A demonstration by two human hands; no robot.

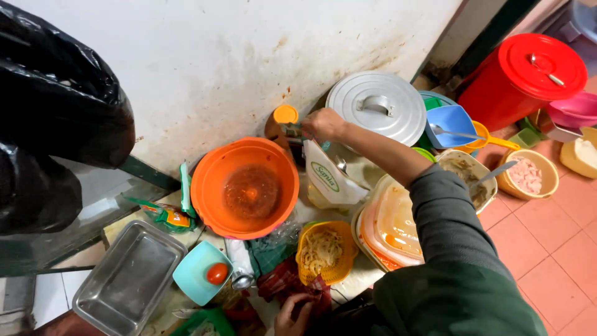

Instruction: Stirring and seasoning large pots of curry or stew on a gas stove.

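Right hand (322, 123) is stretched out to the wall, fingers wrapped round a small jar (291, 130) beside the orange-capped bottle (278, 124). Left hand (292, 314) clamps a red packet (287, 283) low down. Looks like grabbing seasoning; lifting it clear over the orange bowl (244, 187) takes care.

The right hand (322, 123) hides what it grips by the wall; the frame's bottom edge crops the left hand (293, 315).

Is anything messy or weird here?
Yes. The white wall behind the orange bowl is stained with brownish splashes, and a lone tomato sits on a tilted light-blue lid.
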